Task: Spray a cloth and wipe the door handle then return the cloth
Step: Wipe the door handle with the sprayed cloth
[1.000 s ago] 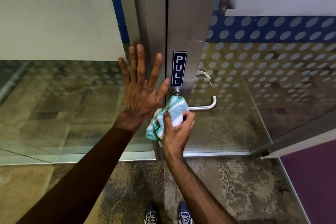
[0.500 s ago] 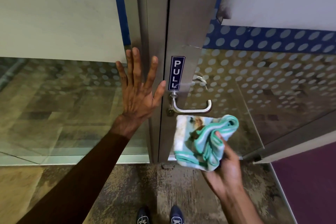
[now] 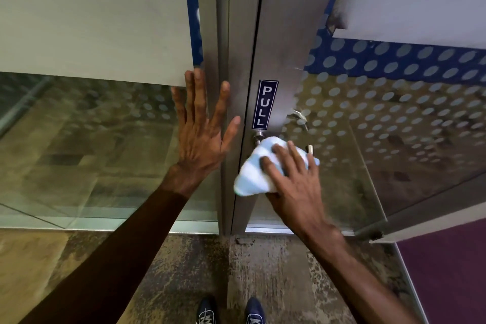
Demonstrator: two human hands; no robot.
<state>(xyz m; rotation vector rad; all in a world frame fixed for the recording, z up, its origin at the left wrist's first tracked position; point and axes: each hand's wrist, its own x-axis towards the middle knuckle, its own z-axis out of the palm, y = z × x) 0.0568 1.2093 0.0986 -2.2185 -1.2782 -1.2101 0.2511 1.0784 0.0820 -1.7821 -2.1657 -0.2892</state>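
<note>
We are pressing bunched striped cloth (image 3: 259,171) over curved metal door handle (image 3: 309,149) with right hand (image 3: 294,187), fingers gripping; left hand (image 3: 202,134) resting flat, fingers splayed, empty, on brushed steel frame (image 3: 223,34).

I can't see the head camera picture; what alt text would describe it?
A person's right hand presses a pale striped cloth over the metal door handle, below a PULL sign. The left hand lies flat, fingers spread, against the door frame.
</note>
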